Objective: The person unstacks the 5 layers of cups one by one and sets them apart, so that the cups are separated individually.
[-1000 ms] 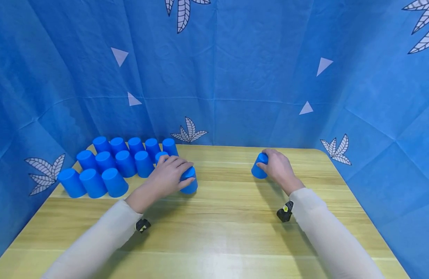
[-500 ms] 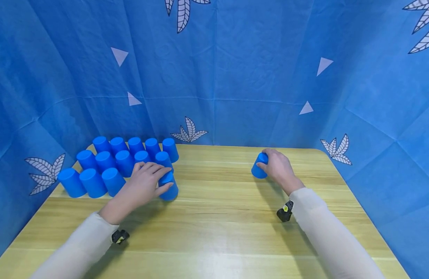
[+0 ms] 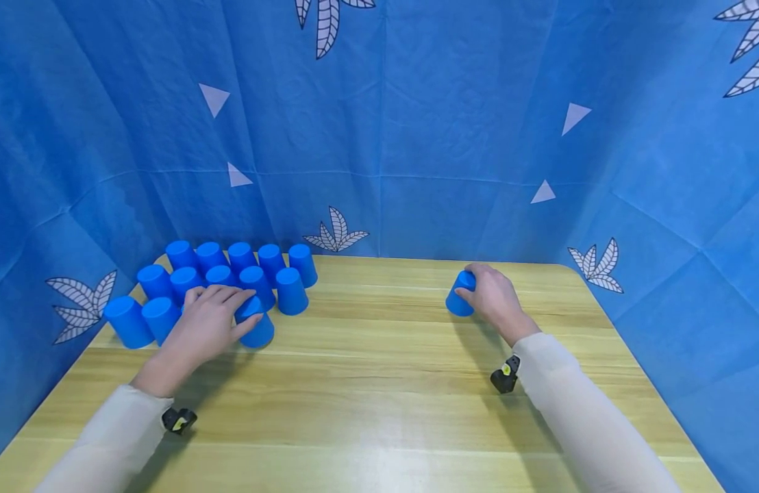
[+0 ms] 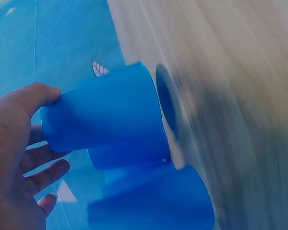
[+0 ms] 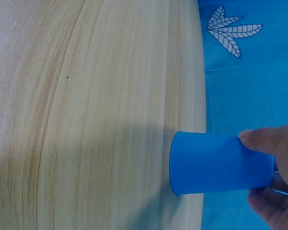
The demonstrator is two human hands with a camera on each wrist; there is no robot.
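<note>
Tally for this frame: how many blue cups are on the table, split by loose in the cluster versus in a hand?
Clustered cups, untouched, upside down: 12
Left-hand cup, gripped by the left hand: 1
Right-hand cup, gripped by the right hand: 1
Total in view: 14 blue cups; the left hand may hide another.

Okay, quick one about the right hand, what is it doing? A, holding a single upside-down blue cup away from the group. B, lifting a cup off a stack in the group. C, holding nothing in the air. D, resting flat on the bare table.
A: the right hand has its grip round a lone upside-down blue cup standing on the table, far from the cluster of cups by the left hand.
</note>
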